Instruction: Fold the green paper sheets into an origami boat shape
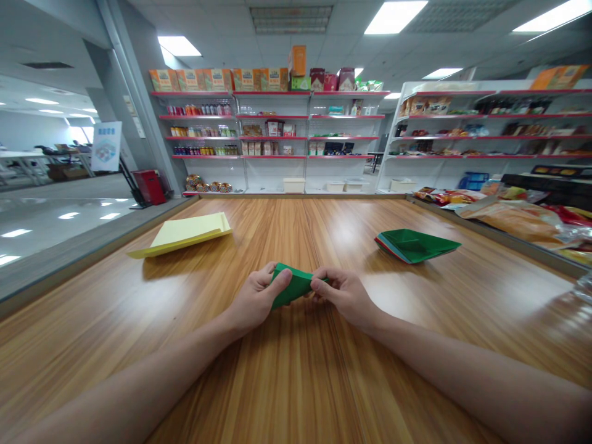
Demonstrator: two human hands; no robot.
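Note:
A folded piece of green paper [296, 285] is held between both hands, just above the wooden table [259, 370]. My left hand [259, 296] grips its left part, the thumb lying across the front face. At the paper's right end, my right hand [345, 295] pinches the narrow tip between thumb and fingers. Fingers behind the paper are partly hidden. Farther back on the right lies a stack of folded paper shapes [416, 246], green on top with red and blue edges below. A stack of yellow paper sheets [185, 233] lies at the back left.
Packaged snacks [522, 219] crowd the table's right side, beside a raised edge strip. A clear plastic item [583, 287] sits at the far right. Stocked shelves [272, 137] stand beyond the table. A red box [150, 187] and a sign board [106, 147] are on the left.

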